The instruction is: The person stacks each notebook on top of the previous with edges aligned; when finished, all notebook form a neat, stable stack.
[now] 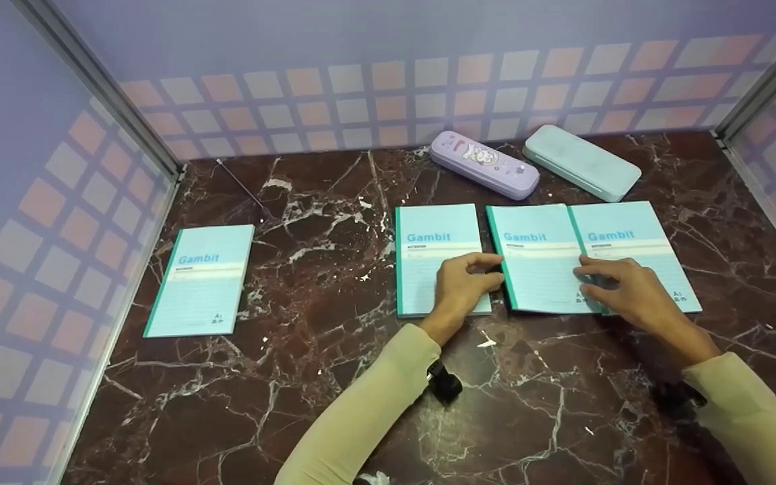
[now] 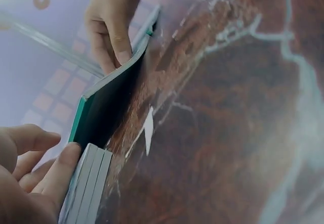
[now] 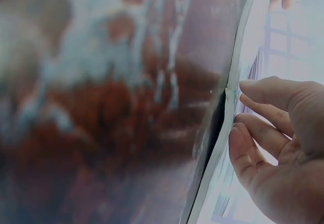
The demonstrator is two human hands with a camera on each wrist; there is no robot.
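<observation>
Between both hands in the head view is a light blue "Gambit" notebook (image 1: 539,269) with a green spine, slightly raised off the table. My left hand (image 1: 465,283) pinches its spine edge, thumb nearest me. At its opposite edge, my right hand (image 1: 620,286) grips with thumb and fingertips. That edge overlaps the lower spine of a matching notebook (image 1: 644,236) on the right. Under my left hand lies another notebook (image 1: 435,219); the left wrist view shows it tops a stack of notebooks (image 2: 88,188). Part of that cover is hidden by the hand.
A further matching notebook (image 1: 203,283) lies at the left. Behind the notebooks are a purple pencil case (image 1: 486,165) and a mint one (image 1: 583,163). A thin dark stick (image 1: 240,183) lies near the back left corner. Panels (image 1: 327,40) wall the marbled table (image 1: 334,283).
</observation>
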